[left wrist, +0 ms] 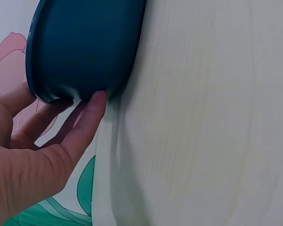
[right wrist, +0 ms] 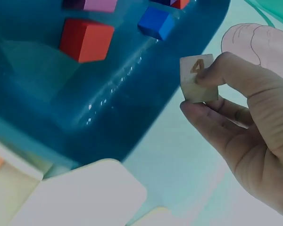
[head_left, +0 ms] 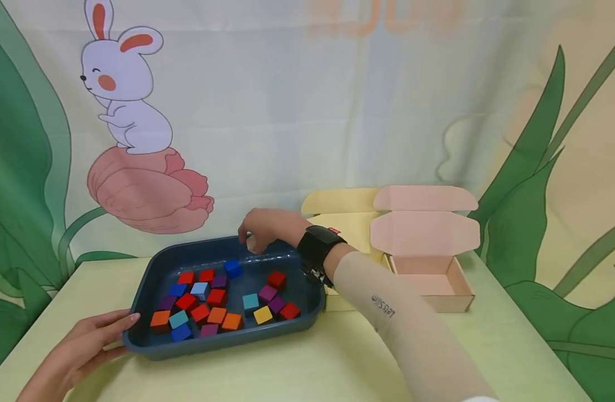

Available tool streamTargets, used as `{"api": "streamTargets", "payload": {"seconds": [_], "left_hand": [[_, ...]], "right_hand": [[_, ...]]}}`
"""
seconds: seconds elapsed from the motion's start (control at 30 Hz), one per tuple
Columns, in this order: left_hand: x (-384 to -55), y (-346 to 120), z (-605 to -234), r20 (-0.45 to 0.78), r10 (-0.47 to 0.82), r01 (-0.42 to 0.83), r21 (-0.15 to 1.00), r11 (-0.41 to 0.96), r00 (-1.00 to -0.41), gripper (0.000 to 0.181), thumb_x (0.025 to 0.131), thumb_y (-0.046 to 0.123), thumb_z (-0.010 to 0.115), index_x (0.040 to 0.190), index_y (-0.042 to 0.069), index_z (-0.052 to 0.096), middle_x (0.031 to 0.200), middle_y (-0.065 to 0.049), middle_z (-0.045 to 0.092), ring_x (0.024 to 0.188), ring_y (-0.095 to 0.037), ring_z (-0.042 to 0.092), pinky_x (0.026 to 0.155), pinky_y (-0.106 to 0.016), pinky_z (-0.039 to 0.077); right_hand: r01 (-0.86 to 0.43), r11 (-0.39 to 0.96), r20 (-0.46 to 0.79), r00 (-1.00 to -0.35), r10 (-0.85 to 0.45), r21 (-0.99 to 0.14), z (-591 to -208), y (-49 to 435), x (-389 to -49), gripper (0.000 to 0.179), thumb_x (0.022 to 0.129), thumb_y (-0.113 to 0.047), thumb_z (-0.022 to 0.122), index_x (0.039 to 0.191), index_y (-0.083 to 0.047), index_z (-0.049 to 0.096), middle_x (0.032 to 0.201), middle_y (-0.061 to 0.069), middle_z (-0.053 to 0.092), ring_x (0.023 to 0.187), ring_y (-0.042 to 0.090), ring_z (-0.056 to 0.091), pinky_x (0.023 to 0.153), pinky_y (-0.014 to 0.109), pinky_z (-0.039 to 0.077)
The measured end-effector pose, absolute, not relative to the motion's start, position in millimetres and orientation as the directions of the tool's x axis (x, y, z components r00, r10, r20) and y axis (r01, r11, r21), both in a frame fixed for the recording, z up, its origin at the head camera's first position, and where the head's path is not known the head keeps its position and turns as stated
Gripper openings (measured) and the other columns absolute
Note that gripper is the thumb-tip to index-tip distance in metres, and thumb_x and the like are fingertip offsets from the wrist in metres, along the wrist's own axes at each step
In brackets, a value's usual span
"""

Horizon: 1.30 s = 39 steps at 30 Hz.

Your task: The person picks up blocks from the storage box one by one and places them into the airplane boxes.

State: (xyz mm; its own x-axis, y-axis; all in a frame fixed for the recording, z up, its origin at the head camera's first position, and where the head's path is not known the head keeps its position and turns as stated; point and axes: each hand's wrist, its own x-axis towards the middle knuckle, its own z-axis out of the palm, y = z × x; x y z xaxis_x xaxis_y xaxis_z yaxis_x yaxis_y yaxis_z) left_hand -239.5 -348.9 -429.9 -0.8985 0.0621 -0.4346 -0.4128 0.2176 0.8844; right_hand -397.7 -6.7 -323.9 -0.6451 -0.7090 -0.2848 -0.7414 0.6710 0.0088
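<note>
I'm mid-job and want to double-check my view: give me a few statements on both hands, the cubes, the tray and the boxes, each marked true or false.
1. The right-hand grip pinches a pale cube with a brown mark. True.
2. The pink box stands open. True.
3. The left-hand grip holds the pink box. False: the left-hand grip holds one end of the blue tray.
4. The yellow cube lies outside the blue tray. False: the yellow cube lies inside it.
5. A black wristband is on the right wrist. True.
</note>
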Motion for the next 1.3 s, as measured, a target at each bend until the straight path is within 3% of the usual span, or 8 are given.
{"api": "streamTargets", "payload": {"seconds": [0.2,0.4,0.63,0.93,1.13,1.3], "left_hand": [[-237,-349,-433,-0.432,0.051,-0.415,0.888,0.197,-0.9,0.083,0.101,0.033,0.065,0.154,-0.015,0.022,0.142,-0.028,0.048,0.096,-0.012,0.066,0.088,-0.041,0.061],[-239,-349,-435,-0.431,0.06,-0.412,0.889,0.202,-0.9,0.083,0.102,0.034,0.065,0.155,-0.014,0.022,0.14,-0.023,0.052,0.098,-0.013,0.066,0.089,-0.041,0.061],[-239,-354,-435,-0.43,0.057,-0.414,0.892,0.182,-0.901,0.081,0.1,0.033,0.067,0.153,-0.014,0.027,0.131,-0.013,0.059,0.096,-0.012,0.067,0.088,-0.041,0.061],[-238,-352,-435,-0.404,0.073,-0.381,0.899,0.216,-0.912,0.082,0.102,0.035,0.063,0.154,-0.014,0.023,0.143,-0.024,0.05,0.099,-0.012,0.067,0.089,-0.04,0.061],[-239,-351,-435,-0.403,0.071,-0.382,0.902,0.203,-0.913,0.082,0.103,0.034,0.063,0.155,-0.014,0.023,0.146,-0.027,0.045,0.098,-0.012,0.067,0.089,-0.039,0.061],[-238,-351,-436,-0.408,0.061,-0.391,0.901,0.188,-0.911,0.081,0.102,0.034,0.064,0.154,-0.013,0.024,0.141,-0.023,0.05,0.098,-0.013,0.066,0.089,-0.039,0.061]], "right_hand": [[-0.773,0.634,-0.29,-0.612,-0.736,0.021,-324,10,-391,0.031,0.1,-0.025,0.064,0.128,-0.016,0.07,0.118,0.001,0.066,0.097,0.016,0.056,0.088,0.027,0.052],[-0.786,0.615,-0.288,-0.603,-0.744,0.058,-324,32,-382,0.032,0.098,-0.027,0.067,0.128,-0.015,0.068,0.121,0.006,0.062,0.103,0.019,0.056,0.091,0.029,0.052],[-0.777,0.629,-0.238,-0.607,-0.758,-0.023,-315,59,-379,0.029,0.098,-0.021,0.067,0.125,-0.01,0.066,0.115,0.008,0.065,0.098,0.021,0.057,0.087,0.029,0.052],[-0.731,0.681,-0.203,-0.661,-0.723,-0.046,-316,101,-375,0.028,0.092,-0.014,0.073,0.117,-0.008,0.063,0.101,0.004,0.068,0.084,0.017,0.057,0.077,0.027,0.054],[-0.721,0.686,-0.214,-0.658,-0.722,-0.097,-323,131,-367,0.013,0.092,-0.008,0.069,0.103,-0.008,0.062,0.087,0.0,0.061,0.072,0.014,0.049,0.065,0.023,0.044],[-0.702,0.702,-0.268,-0.658,-0.703,-0.118,-331,155,-358,0.016,0.086,0.003,0.066,0.095,-0.007,0.057,0.077,-0.002,0.05,0.068,0.013,0.043,0.062,0.023,0.037]]}}
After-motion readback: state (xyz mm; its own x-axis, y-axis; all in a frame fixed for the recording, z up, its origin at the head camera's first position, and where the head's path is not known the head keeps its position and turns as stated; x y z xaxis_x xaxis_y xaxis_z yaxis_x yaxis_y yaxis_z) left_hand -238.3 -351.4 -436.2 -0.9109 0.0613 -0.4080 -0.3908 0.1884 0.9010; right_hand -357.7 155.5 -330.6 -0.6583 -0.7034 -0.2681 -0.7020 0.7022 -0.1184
